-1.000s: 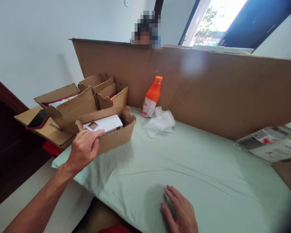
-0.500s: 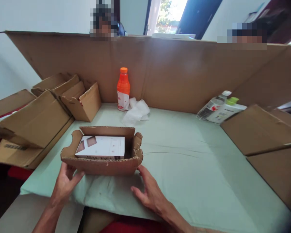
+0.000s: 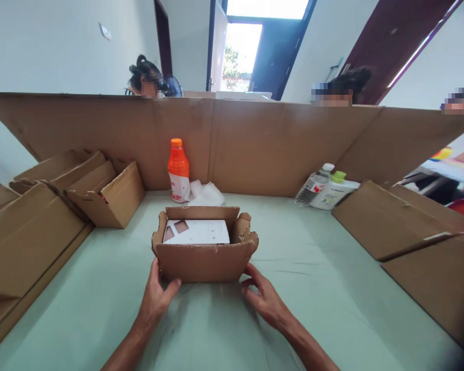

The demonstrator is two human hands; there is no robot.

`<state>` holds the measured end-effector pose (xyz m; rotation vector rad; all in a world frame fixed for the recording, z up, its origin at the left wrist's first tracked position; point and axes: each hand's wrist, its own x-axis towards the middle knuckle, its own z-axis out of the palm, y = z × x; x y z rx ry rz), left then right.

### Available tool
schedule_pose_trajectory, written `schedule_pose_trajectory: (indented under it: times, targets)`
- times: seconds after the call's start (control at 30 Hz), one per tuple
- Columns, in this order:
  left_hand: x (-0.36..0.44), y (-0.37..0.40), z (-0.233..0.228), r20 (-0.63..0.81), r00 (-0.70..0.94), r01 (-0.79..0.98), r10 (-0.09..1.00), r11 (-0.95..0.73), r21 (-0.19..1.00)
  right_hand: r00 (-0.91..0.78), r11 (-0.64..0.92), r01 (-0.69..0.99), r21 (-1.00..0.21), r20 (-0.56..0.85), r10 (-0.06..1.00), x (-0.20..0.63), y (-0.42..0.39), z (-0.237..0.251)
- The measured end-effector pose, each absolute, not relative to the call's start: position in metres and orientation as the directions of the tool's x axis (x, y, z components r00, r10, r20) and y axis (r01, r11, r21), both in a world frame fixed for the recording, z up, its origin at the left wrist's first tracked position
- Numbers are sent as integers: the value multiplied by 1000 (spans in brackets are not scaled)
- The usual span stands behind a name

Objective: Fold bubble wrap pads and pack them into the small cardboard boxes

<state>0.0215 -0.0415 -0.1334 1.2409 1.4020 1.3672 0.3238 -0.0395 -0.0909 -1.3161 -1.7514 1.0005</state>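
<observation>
An open-topped cardboard box [image 3: 204, 263] sits on the green-covered table in front of me. Inside it lies a white printed carton [image 3: 197, 232], toward the left, with a gap at its right end. My left hand [image 3: 157, 296] grips the box's lower left corner, thumb along the front and the other fingers round the side, partly hidden. At the lower right corner, my right hand [image 3: 266, 299] has its fingers curled against the box, its thumb just off the front face.
Behind the box stand an orange bottle [image 3: 178, 170] and crumpled white wrapping [image 3: 206, 194]. Cardboard boxes [image 3: 116, 201] line the left. A clear bottle [image 3: 313, 186] and a white pack [image 3: 334, 194] lean near cardboard flaps [image 3: 386, 221] at right. A cardboard partition [image 3: 255, 144] spans the back; people sit beyond.
The cardboard box has shifted right and farther from the table's front edge, with both hands moving along at its corners. My view has tilted up and turned slightly right.
</observation>
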Motion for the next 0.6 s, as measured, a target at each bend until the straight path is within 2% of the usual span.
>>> schedule_pose_trajectory:
  times: [0.1,0.3,0.47,0.6]
  targets:
    - [21,-48,-154,32,-319,77,947,-7,997,-267,160,388,-908,55,962,346,0,-83]
    - [12,-61,-179,-83,-426,21,901,102,995,-3,105,456,-883,117,993,347,148,-73]
    - [24,-62,-183,-76,-528,15,846,98,995,31,74,519,-851,106,994,308,259,-86]
    - [31,-65,-190,-39,-584,51,811,85,995,26,73,598,-798,110,994,305,288,-90]
